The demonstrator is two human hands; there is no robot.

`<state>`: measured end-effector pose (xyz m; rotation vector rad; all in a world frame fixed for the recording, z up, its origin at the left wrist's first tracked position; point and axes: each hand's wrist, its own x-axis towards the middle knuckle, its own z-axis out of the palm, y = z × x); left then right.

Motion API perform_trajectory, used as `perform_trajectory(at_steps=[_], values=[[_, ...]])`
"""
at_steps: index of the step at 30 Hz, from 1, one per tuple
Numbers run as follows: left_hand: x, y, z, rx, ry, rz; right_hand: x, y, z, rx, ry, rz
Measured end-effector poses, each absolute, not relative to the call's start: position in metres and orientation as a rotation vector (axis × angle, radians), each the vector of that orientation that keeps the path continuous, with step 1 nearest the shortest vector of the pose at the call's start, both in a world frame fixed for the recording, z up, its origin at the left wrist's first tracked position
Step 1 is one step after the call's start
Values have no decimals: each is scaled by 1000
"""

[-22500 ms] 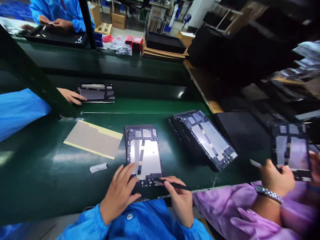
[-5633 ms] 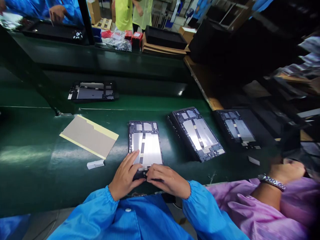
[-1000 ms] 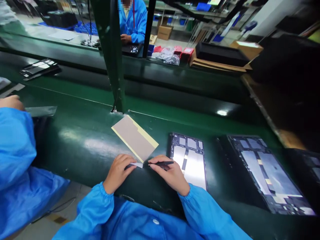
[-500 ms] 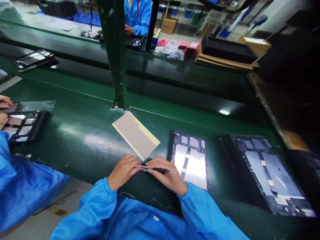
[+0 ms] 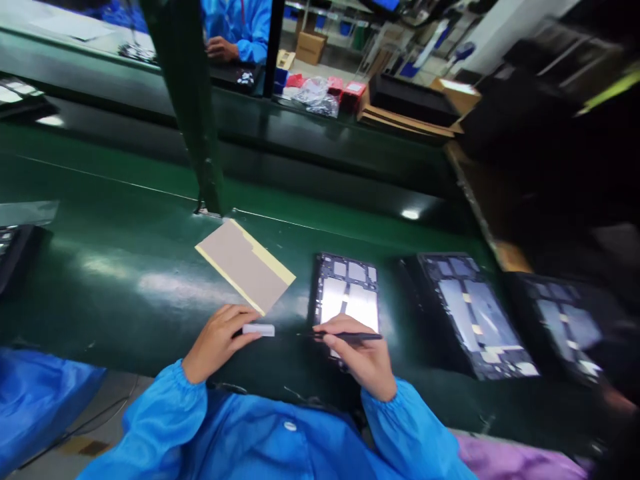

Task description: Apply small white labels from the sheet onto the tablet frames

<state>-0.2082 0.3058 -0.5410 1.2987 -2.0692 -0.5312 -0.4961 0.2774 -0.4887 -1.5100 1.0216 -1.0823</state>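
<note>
My left hand (image 5: 220,339) pinches the left end of a small whitish rectangular block (image 5: 261,330) between thumb and fingers, low over the green bench. In my right hand (image 5: 359,353) are slim black tweezers (image 5: 363,337), held like a pen, the thin tip pointing left toward the block but apart from it. Behind the right hand lies an opened tablet (image 5: 350,300) with silver panels, its lower part partly hidden by that hand. A beige sheet with yellow edges (image 5: 245,263) rests on the bench just beyond my left hand.
More opened tablets (image 5: 475,313) (image 5: 565,320) stand to the right. A green post (image 5: 193,127) rises behind the sheet. A dark device (image 5: 17,250) sits at the left edge. Across the bench, a person in blue (image 5: 237,33) works near red boxes (image 5: 353,93) and a black tray (image 5: 413,97).
My hands have moved apart; the right one has drawn the tweezers to the right, and the whitish block now shows in the left. The view has shifted right.
</note>
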Motion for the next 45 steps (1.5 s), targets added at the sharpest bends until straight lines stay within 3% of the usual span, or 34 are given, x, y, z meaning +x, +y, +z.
perform_trajectory(at_steps=[6, 14, 24, 45], values=[[-229, 312, -531, 1360, -1885, -249, -572, 348, -508, -1009, 1520, -1391], [-341, 308, -529, 942, -2378, -426, -537, 403, -559, -656, 1546, -1654], [-386, 301, -546, 1116, -2239, -390, -543, 384, -573, -715, 1619, -1781], [-379, 300, -544, 1036, -2212, -525, -530, 381, -561, -929, 1665, -1790]])
